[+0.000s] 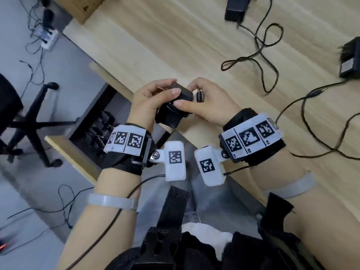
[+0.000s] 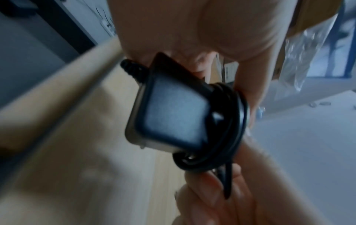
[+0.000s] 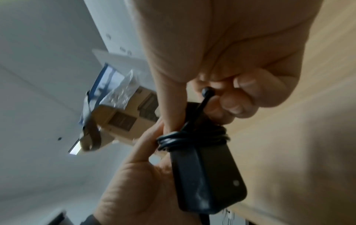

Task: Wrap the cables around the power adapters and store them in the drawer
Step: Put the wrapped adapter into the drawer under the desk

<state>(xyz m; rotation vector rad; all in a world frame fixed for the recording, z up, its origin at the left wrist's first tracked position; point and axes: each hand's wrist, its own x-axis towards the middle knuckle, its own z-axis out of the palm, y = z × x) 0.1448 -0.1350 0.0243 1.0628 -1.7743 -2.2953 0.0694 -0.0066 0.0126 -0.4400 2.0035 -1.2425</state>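
Left hand (image 1: pixel 150 98) gripping power adapter (image 1: pixel 171 112) above desk's (image 1: pixel 175 45) near edge; right hand (image 1: pixel 204 102) pinching end of cable (image 3: pixel 192 137), coils circling adapter. Open drawer (image 1: pixel 93 131) sitting below desk's left corner.

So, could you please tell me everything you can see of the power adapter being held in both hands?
The power adapter is a black, plastic-looking block with rounded corners, held above the table's near edge. Its thin black cable is coiled in several turns round one end. The left hand grips the body; the right hand pinches the cable's loose end by its barrel plug.
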